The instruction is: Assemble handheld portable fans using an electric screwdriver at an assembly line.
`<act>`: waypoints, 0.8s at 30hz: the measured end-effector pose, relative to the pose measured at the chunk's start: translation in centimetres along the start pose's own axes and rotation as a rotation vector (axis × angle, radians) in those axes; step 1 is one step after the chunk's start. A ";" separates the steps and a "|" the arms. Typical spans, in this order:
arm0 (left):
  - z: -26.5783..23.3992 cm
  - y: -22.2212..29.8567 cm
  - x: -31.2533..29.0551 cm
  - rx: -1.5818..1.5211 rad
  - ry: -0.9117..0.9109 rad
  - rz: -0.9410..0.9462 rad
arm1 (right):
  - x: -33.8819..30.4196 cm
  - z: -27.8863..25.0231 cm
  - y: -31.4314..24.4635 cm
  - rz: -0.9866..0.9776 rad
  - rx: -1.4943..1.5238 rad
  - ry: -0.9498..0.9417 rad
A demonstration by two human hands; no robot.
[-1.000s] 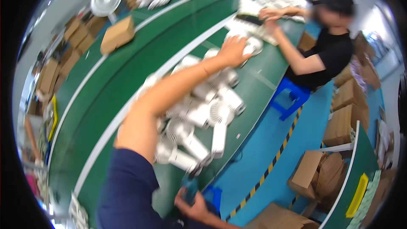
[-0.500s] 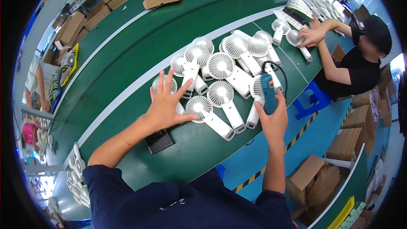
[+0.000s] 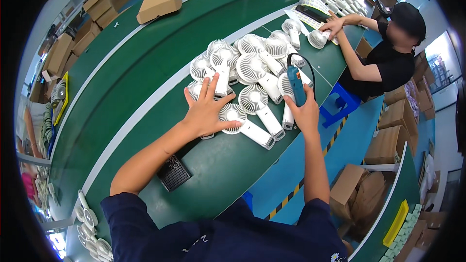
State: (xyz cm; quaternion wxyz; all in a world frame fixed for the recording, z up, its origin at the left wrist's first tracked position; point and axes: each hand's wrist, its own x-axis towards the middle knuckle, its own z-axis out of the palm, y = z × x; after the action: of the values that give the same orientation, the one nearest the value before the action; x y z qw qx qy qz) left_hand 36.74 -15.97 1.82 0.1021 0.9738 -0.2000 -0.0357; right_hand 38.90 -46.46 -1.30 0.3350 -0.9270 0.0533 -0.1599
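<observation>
Several white handheld fans with round grilles lie in a heap on the green bench. My left hand is spread over the heap's left side, fingers on or just above a fan partly hidden beneath them. Its thumb reaches the grille of a near fan. On the heap's right side, my right hand is closed around a teal electric screwdriver with a black cord. A fan lies beside that hand, perhaps touching it. The tool's working tip is hidden.
A black perforated tray lies near my left forearm. A cardboard box sits on the bench's far side. At the right, a co-worker handles another fan beside a sticker sheet. More fans lie at lower left.
Both hands have moved away from me and the near fans have shifted with them, closing up the heap. The view has turned slightly. The co-worker's fan has changed its angle.
</observation>
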 end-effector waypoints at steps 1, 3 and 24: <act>0.0 -0.2 0.0 0.005 -0.001 0.002 | 0.0 0.1 0.0 0.000 0.000 0.007; 0.2 -0.5 0.2 -0.005 0.002 0.013 | 0.1 -0.1 -0.2 0.004 0.011 0.018; 3.9 -2.3 6.0 -0.558 0.320 0.394 | 1.6 -2.0 7.5 -0.261 -0.321 0.245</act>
State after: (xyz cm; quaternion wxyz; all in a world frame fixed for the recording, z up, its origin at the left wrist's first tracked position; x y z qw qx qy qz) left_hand 42.72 -16.99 -2.62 0.3985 0.8445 -0.3476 0.0843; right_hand 39.79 -53.78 -4.28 0.1508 -0.9411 -0.0020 -0.3025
